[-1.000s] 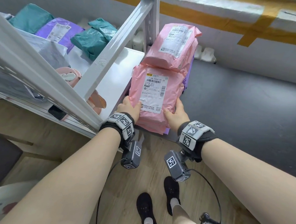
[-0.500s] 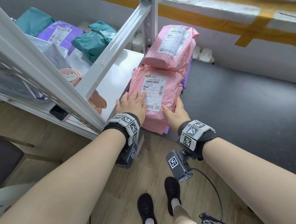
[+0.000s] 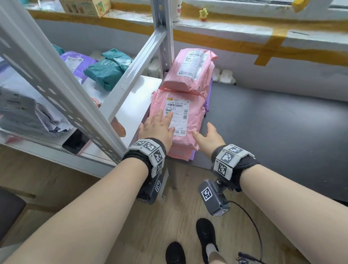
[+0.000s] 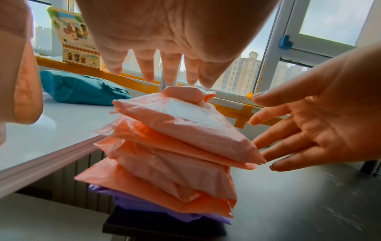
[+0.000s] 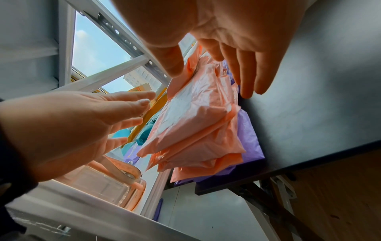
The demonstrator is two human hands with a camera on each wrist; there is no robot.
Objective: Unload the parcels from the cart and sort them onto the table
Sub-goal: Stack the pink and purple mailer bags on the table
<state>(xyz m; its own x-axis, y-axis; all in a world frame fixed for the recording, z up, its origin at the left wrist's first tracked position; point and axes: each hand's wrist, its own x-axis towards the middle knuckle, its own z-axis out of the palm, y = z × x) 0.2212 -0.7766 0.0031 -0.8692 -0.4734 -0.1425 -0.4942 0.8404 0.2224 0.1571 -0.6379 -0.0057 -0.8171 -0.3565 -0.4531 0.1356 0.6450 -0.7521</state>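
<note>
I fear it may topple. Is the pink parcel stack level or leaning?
Roughly level. The pink parcels lie flat but staggered on a purple parcel on the dark table.

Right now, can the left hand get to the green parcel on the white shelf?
Probably not straight away. The left hand lies by the pink stack, and a slanted metal bar stands between it and the green parcel.
</note>
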